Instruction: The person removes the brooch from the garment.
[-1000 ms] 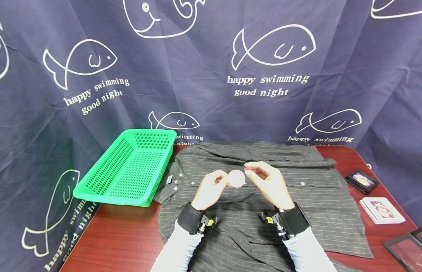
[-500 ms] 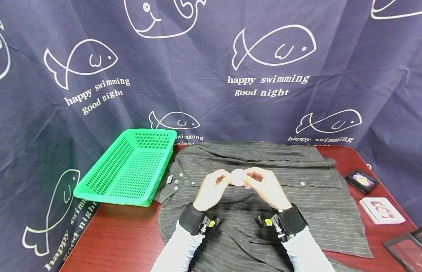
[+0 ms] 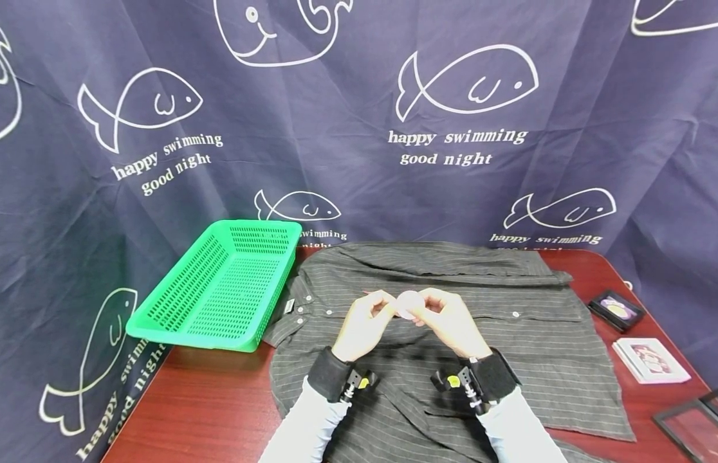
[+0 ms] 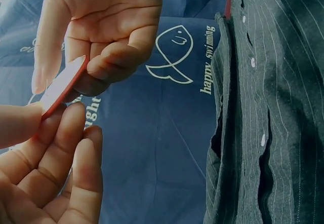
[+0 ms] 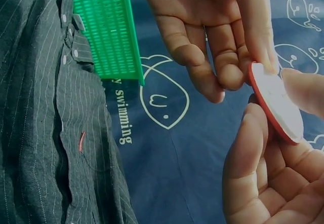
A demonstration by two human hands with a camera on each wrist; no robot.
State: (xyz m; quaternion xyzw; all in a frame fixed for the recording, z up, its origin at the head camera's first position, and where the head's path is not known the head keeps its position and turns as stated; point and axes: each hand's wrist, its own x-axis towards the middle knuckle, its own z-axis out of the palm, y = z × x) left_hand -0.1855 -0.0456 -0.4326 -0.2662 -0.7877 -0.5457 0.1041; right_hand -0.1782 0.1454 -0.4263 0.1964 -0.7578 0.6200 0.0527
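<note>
A small round disc (image 3: 408,301), white on one face with a red edge, is held up between both hands above a dark pinstriped shirt (image 3: 544,347). My left hand (image 3: 361,326) pinches the disc's left side with thumb and fingers. From the other side, my right hand (image 3: 453,325) pinches it, the thumb lying over part of the face. In the left wrist view the disc (image 4: 62,86) appears nearly edge-on. The right wrist view shows the white face of the disc (image 5: 276,100) tilted, fingers behind it.
A green mesh basket (image 3: 260,331) stands at the left. A short red strip (image 5: 81,141) lies on the shirt. Along the table's right side are a black case (image 3: 616,310), a stack of picture cards (image 3: 651,360) and a dark frame (image 3: 677,415). A fish-print curtain (image 3: 347,148) hangs behind.
My right hand, apart from the disc a second ago, has come in from the right and now grips its edge. The disc and left hand have shifted slightly right.
</note>
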